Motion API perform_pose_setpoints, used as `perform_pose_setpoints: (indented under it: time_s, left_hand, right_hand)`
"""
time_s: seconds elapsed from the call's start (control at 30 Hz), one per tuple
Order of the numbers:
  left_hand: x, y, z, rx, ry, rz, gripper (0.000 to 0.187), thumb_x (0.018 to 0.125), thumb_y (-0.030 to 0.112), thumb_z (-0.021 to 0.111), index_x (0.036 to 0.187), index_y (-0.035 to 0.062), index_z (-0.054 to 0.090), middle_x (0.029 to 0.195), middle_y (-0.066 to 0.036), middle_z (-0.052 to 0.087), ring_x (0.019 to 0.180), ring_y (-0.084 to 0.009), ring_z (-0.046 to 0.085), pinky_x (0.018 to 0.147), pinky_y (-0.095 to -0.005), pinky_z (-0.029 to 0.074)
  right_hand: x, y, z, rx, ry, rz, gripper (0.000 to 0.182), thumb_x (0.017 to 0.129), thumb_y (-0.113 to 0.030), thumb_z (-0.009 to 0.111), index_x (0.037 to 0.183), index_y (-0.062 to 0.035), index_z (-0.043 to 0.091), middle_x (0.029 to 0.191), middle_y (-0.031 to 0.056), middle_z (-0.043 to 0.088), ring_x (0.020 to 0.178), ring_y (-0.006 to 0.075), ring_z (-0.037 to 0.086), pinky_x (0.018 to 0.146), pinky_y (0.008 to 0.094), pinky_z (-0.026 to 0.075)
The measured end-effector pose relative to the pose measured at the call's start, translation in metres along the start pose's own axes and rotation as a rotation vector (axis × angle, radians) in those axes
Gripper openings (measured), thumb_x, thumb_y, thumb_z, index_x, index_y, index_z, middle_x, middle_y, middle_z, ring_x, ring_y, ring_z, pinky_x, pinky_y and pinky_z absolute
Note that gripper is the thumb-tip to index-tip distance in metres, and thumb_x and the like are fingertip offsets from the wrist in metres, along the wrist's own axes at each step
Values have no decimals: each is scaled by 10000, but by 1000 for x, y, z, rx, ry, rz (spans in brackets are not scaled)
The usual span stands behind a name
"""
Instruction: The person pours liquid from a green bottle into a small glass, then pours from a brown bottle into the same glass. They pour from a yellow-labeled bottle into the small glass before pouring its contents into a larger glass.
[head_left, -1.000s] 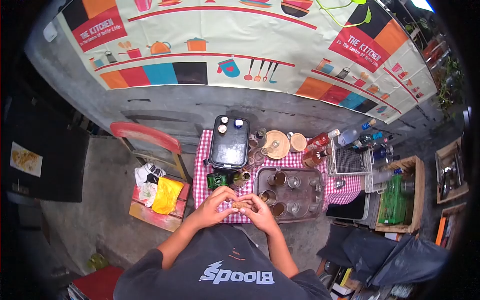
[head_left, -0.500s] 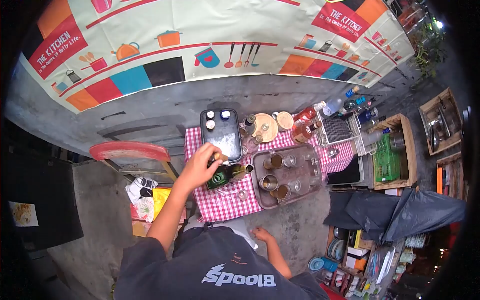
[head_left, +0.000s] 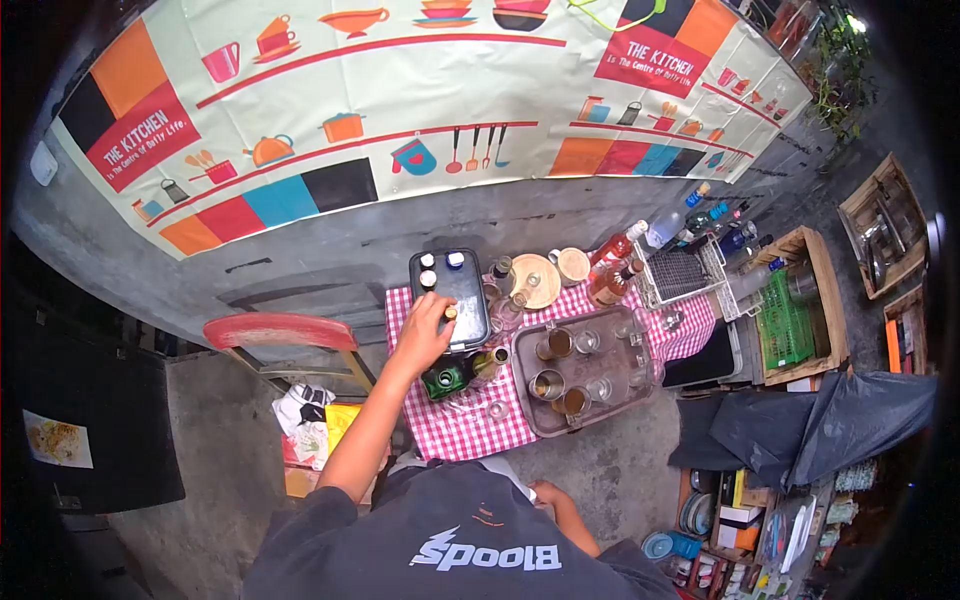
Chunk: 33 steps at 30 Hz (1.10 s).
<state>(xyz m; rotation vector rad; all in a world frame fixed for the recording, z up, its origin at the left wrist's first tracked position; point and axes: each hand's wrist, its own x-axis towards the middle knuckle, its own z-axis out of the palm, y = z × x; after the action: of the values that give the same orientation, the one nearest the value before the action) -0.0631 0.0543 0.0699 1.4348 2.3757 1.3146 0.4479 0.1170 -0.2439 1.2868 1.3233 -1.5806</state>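
Note:
My left hand (head_left: 424,338) reaches over the black tray (head_left: 474,298), fingers closed around a small gold-topped object (head_left: 450,313); its lower part is hidden. At the tray's far end stand small containers: two with white caps (head_left: 428,279) and a blue-and-white one (head_left: 456,260). Just below my left hand is a green square bottle (head_left: 443,381), and a dark-necked bottle (head_left: 497,356) leans beside it. My right hand (head_left: 545,494) hangs low by my body, beyond the near table edge, apart from the things on the table; its fingers are not clear.
A brown tray (head_left: 545,420) carries several glasses, some with dark contents. Behind it are round wooden lids (head_left: 535,281), reddish bottles (head_left: 611,286) and a wire rack (head_left: 690,272). A red-topped chair (head_left: 275,325) stands left of the checkered tablecloth (head_left: 460,433); a wooden crate (head_left: 800,300) is at right.
My left hand has shifted slightly farther over the black tray with the gold-topped object. My right hand has drawn closer to my body. The whole view has tilted a little.

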Motion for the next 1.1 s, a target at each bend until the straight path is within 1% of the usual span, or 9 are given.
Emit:
perform_pose_setpoints:
  time_s: [0.17, 0.27, 0.47, 0.67, 0.77, 0.83, 0.93, 1.0, 1.1]
  left_hand:
    - [-4, 4, 2, 80, 6, -41, 385, 810, 61, 724, 1169, 14, 592, 1093, -167, 567, 1076, -371, 559, 941, -458, 456]
    - [-9, 9, -1, 108, 56, -104, 461, 798, 82, 743, 1219, 4, 571, 1122, -176, 568, 1096, -379, 558, 963, -455, 454]
    - [-47, 16, -13, 130, 200, -214, 460, 822, 110, 748, 1237, 17, 571, 1135, -190, 572, 1116, -386, 558, 978, -448, 461]
    - [-143, 7, -8, 147, 228, -611, 352, 856, 112, 726, 1161, -6, 595, 1079, -185, 588, 1017, -355, 586, 905, -429, 482]
    - [-204, -4, 12, 186, 261, -717, 294, 872, 117, 708, 1100, -45, 620, 976, -193, 633, 913, -369, 622, 834, -441, 512]
    - [-257, -23, 37, 177, 216, -889, 338, 876, 149, 688, 1157, -31, 634, 1056, -212, 695, 987, -365, 673, 896, -418, 523]
    - [-338, -45, 82, 210, 152, -1077, 356, 870, 197, 690, 1128, -43, 642, 1046, -228, 708, 996, -378, 686, 904, -418, 528]
    - [-360, -24, 94, 109, 113, -1252, 404, 842, 224, 736, 1127, -48, 645, 1050, -234, 708, 1014, -368, 688, 904, -416, 531]
    - [-393, -5, 115, 8, 78, -1425, 403, 824, 220, 751, 1110, -47, 652, 1022, -224, 718, 1002, -346, 698, 897, -417, 535]
  right_hand:
    - [23, -33, -39, -317, 87, -171, 576, 878, -483, 687, 1267, -59, 652, 1286, 167, 658, 1170, 328, 633, 992, 441, 511]
    - [-34, -98, -59, -608, 113, -176, 663, 893, -525, 667, 1333, -32, 612, 1395, 221, 589, 1271, 366, 572, 1090, 418, 432]
    - [-139, -200, -67, -692, 102, -605, 563, 941, -383, 636, 1350, -2, 573, 1355, 251, 605, 1227, 359, 609, 1027, 430, 470]
    - [-227, -303, -65, -441, 111, -1091, 453, 902, -192, 696, 1291, -1, 561, 1075, 167, 637, 901, 289, 647, 848, 391, 522]
    - [-268, -355, -69, -591, 223, -1203, 515, 874, -203, 749, 1297, 0, 537, 1143, 175, 598, 997, 315, 626, 882, 397, 512]
    - [-262, -374, -70, -593, 313, -1442, 534, 859, -195, 761, 1303, -9, 530, 1128, 172, 585, 986, 341, 618, 879, 410, 514]
    - [-255, -397, -68, -648, 259, -1483, 611, 826, -269, 812, 1304, -20, 524, 1069, 163, 554, 946, 334, 615, 839, 424, 516]
    - [-243, -406, -64, -656, 227, -1594, 637, 803, -319, 837, 1278, -18, 538, 1015, 153, 545, 913, 325, 615, 794, 430, 517]
    - [-234, -420, -55, -707, 173, -1558, 639, 793, -317, 854, 1268, -22, 546, 1020, 149, 559, 912, 328, 621, 783, 419, 515]
